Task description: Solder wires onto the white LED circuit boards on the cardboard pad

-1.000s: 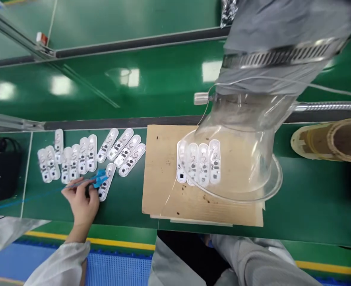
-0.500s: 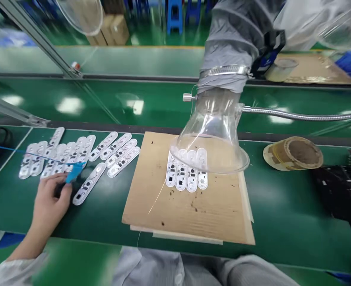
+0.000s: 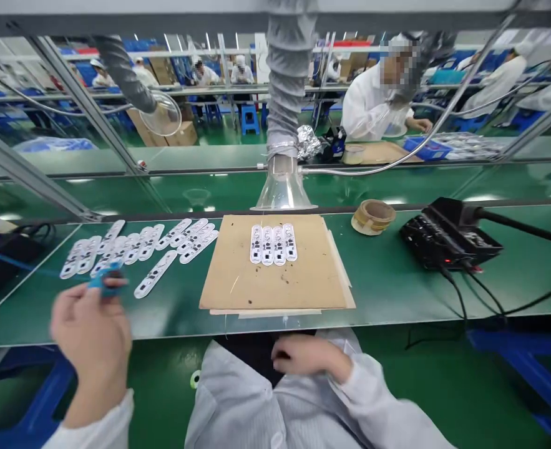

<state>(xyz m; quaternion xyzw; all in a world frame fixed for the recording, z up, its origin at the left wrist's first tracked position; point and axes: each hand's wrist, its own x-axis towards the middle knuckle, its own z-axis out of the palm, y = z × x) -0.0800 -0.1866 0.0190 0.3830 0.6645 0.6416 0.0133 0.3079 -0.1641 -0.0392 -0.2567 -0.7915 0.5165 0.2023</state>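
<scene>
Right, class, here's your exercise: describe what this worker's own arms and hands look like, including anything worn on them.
The left hand and right hand are bare, with no gloves. Both arms are covered to the wrists by the long, loose sleeves of a pale work smock.

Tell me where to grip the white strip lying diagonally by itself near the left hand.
Probably pinch the white strip by its long edges near the middle, coming from the near side. It lies flat and slanted on the green bench, apart from the other strips, leaving room for fingers. The left hand is closest but holds a blue tool.
</scene>
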